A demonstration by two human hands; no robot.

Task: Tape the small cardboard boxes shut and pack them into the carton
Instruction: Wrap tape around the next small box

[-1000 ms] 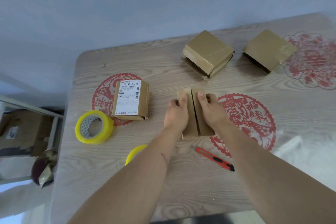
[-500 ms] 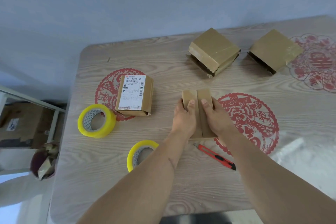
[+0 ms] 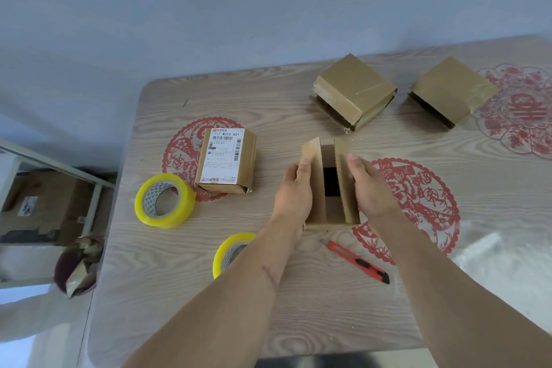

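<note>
1. Holding the small open box (image 3: 330, 188) at the middle of the table (image 3: 298, 302), I have one hand on each side of it.
2. My left hand (image 3: 294, 191) lies against the left flap, fingers fairly straight along the cardboard, thumb tip up near the flap's top edge.
3. My right hand (image 3: 369, 185) cups the right flap and side wall, fingers curled round the outer side, thumb on the flap's inner face.
4. Both flaps stand apart, so the dark inside of the box shows between them; I see no tape on this seam.
5. A labelled box (image 3: 227, 160) lies to the left of my hands, its white shipping label facing up, resting partly on a red paper cutout (image 3: 182, 152).
6. Two more brown boxes sit at the far side: a taped box (image 3: 354, 89) straight ahead and a second far box (image 3: 449, 89) to its right, well apart from my hands.
7. A big yellow tape roll (image 3: 164, 200) lies just beside the labelled box, on its near left.
8. A second tape roll (image 3: 231, 251) sits nearer me, partly hidden behind my left forearm.
9. A red utility knife (image 3: 355, 261) lies on the wood just below the open box, between my forearms.
10. Off the table's left edge I can make out a large carton (image 3: 41, 206) on the floor behind a white frame; its details are blurred.
</note>
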